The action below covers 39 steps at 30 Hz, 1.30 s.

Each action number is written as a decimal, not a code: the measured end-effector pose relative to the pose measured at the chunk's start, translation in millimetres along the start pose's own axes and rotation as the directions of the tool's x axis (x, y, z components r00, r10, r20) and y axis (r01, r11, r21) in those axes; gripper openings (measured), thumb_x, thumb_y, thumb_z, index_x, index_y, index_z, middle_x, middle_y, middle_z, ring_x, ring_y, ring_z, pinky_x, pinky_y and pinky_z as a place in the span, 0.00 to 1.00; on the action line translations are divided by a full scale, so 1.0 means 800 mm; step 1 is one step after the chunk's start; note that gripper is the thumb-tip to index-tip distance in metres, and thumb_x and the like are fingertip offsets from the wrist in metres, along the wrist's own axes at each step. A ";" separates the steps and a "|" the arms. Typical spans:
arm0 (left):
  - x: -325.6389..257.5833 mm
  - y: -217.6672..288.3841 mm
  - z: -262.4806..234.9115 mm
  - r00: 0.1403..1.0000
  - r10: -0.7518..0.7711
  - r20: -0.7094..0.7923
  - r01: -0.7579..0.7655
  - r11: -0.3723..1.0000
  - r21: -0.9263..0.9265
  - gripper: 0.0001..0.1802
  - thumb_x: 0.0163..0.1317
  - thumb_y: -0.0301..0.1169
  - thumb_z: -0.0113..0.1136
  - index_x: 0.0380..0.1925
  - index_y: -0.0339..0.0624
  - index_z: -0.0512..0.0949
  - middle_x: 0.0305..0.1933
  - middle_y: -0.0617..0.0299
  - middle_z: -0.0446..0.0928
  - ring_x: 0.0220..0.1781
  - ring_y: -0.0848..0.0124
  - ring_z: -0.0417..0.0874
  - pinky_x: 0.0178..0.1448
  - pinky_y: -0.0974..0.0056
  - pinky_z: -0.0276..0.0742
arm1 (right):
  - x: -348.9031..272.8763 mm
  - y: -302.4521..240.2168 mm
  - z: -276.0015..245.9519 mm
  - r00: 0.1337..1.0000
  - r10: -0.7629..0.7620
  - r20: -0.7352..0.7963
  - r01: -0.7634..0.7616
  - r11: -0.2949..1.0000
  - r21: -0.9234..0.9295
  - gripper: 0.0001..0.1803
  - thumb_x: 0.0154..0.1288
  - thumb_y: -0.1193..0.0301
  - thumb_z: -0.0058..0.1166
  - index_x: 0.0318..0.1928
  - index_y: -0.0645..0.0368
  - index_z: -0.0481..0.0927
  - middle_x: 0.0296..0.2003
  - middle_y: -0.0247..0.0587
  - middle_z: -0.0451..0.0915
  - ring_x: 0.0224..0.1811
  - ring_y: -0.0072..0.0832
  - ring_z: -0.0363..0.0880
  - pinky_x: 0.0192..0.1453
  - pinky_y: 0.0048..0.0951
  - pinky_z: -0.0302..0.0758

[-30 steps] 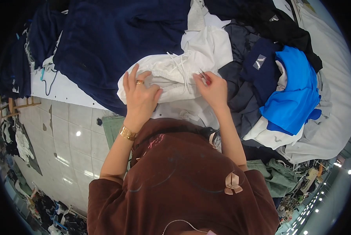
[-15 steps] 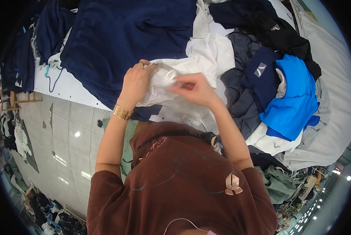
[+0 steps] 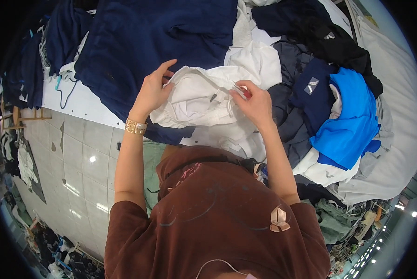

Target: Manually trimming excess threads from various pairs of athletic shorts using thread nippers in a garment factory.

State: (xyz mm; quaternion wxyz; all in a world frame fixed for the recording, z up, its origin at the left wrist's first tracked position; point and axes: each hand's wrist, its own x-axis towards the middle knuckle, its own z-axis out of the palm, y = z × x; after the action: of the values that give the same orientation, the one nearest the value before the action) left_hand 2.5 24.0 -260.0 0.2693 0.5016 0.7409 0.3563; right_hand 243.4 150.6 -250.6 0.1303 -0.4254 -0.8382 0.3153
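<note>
A white garment point(image 3: 197, 100) with drawstrings lies bunched on the table in front of me. My left hand point(image 3: 153, 90) grips its left edge, fingers partly spread, a gold watch on the wrist. My right hand point(image 3: 255, 103) pinches the garment's right side and holds a small red-handled tool point(image 3: 242, 90) between thumb and fingers. A dark cord tip shows near the garment's middle.
A large navy garment point(image 3: 157, 42) lies behind the white one. To the right are piled grey, navy and bright blue clothes point(image 3: 350, 121) and black ones point(image 3: 329, 37). The white table edge point(image 3: 83, 102) runs at left above a tiled floor point(image 3: 73, 153).
My hands have shifted on the white garment: the left slid from lying flat on top of it to its left edge, and the right now pinches its right side with the small tool.
</note>
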 end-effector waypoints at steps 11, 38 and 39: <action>0.010 -0.022 0.001 0.961 -0.260 0.096 0.275 0.856 -0.437 0.14 0.64 0.34 0.52 0.39 0.32 0.78 0.30 0.68 0.77 0.31 0.80 0.72 0.39 0.73 0.69 | 0.042 0.057 -0.004 0.999 0.020 -0.028 -0.012 0.962 0.271 0.15 0.61 0.62 0.54 0.29 0.64 0.76 0.17 0.35 0.71 0.21 0.21 0.65 0.27 0.24 0.65; 0.007 0.077 -0.030 0.999 0.043 -0.009 -0.040 0.803 -0.594 0.14 0.69 0.36 0.48 0.31 0.36 0.75 0.26 0.77 0.69 0.30 0.87 0.63 0.35 0.78 0.61 | 0.031 0.036 -0.101 0.942 0.078 -0.327 0.116 0.837 0.534 0.16 0.70 0.62 0.46 0.32 0.62 0.74 0.22 0.25 0.68 0.26 0.13 0.61 0.30 0.18 0.60; 0.007 0.077 -0.029 0.999 0.044 -0.010 -0.041 0.803 -0.595 0.14 0.69 0.36 0.48 0.31 0.36 0.75 0.26 0.77 0.69 0.30 0.87 0.63 0.35 0.78 0.61 | 0.031 0.036 -0.101 0.940 0.087 -0.330 0.106 0.844 0.525 0.16 0.70 0.62 0.46 0.32 0.62 0.74 0.22 0.25 0.68 0.26 0.13 0.61 0.30 0.18 0.60</action>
State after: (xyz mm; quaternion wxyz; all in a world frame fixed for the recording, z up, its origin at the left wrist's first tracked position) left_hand 16.7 38.5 -197.0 0.4064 0.4094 0.5799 0.5753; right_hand 286.0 216.4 -208.6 0.3885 -0.4157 -0.6834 0.4574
